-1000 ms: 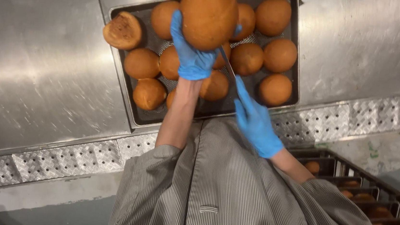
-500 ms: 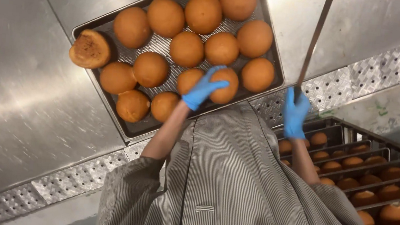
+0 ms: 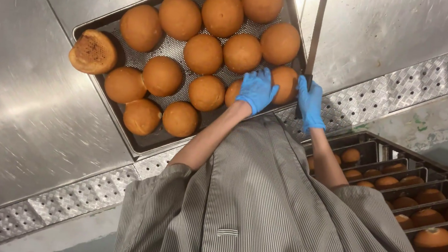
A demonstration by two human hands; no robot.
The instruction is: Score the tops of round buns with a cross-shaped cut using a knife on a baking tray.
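A brushed stainless-steel table [image 3: 32,98] with a checker-plate edge carries a dark perforated baking tray [image 3: 115,20] of round golden-brown buns, its long axis running from near left to far right. The blue-gloved left hand [image 3: 258,89] lies fairly open on a bun [image 3: 283,84] at the tray's near right corner. The blue-gloved right hand [image 3: 309,100] is closed around what seems to be a long slender knife [image 3: 317,31] pointing away, with a rack of bun trays [image 3: 417,197] near right.

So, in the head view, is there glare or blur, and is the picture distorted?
Head view: broad soft glare on the steel table; the buns on the tray are evenly lit and sharp; the left hand and the right hand on the long knife show only slight blur; the table edges lean, so there is some wide-angle tilt.
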